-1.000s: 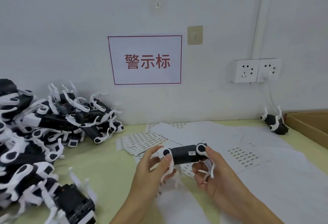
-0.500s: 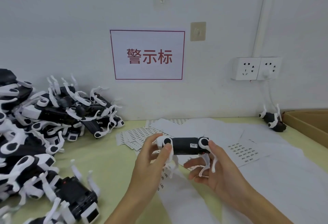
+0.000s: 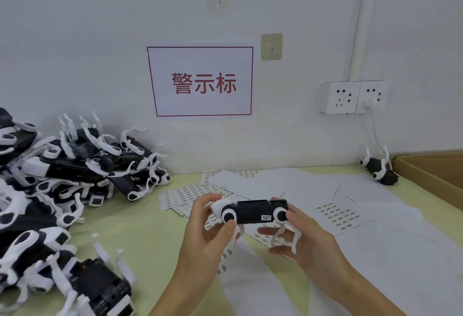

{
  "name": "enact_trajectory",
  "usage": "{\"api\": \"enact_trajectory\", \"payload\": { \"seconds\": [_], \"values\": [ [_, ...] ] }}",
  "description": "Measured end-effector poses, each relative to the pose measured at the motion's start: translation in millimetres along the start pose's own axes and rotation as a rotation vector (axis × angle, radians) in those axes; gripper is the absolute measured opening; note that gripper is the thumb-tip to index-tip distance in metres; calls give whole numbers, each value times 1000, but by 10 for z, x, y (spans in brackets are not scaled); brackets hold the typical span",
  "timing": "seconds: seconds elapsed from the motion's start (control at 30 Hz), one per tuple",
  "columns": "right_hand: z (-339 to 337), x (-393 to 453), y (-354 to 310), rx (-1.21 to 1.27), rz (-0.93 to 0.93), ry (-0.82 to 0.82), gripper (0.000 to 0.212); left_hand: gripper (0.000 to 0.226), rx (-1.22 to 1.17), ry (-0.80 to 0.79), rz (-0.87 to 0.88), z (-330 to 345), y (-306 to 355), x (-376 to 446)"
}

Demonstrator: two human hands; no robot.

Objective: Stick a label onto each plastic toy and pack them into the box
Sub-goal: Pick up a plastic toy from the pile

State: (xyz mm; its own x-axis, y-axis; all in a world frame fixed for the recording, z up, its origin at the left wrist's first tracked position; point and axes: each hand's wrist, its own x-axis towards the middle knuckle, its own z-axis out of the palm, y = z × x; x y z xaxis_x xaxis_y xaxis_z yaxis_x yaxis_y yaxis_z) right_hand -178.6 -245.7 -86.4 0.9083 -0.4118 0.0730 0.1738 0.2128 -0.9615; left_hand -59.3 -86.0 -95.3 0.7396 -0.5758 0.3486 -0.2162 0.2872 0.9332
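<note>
1. The person holds one black-and-white toy [image 3: 253, 211] level in the air above the table [image 3: 150, 235], in front of the chest, its long body running left to right
2. The left hand [image 3: 208, 228] grasps the toy's white end, thumb curled onto the near round joint and fingers wrapped behind
3. The right hand [image 3: 300, 235] grasps the other end, thumb pressed on the right round joint, the remaining fingers spread under the dangling white legs
4. A small white label [image 3: 266, 217] sits on the toy's near black side, just left of the right joint
5. A pile [image 3: 62, 178] of the same toys covers the table's left side, reaching the wall
6. Label sheets [image 3: 193, 193] and blank backing paper [image 3: 375, 215] lie spread on the table beneath and beyond the hands
7. Another toy [image 3: 379, 171] lies at the far right, just beside the open cardboard box [image 3: 431, 173], whose edge shows at the right border
8. A red-framed sign [image 3: 201, 81] and a socket [image 3: 353, 96] hang on the wall
</note>
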Motion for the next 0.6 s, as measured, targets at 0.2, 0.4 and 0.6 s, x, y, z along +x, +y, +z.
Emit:
{"api": "enact_trajectory", "payload": {
  "seconds": [0.2,0.4,0.6],
  "values": [
    [14,5,7,-11,-12,11,51,35,41,35,-10,11,21,-7],
    [11,23,11,4,24,76,50,50,98,51,-1,76,110,-18],
    [22,16,-23,7,49,94,52,29,81,71,-18,73,86,4]
  ]
}}
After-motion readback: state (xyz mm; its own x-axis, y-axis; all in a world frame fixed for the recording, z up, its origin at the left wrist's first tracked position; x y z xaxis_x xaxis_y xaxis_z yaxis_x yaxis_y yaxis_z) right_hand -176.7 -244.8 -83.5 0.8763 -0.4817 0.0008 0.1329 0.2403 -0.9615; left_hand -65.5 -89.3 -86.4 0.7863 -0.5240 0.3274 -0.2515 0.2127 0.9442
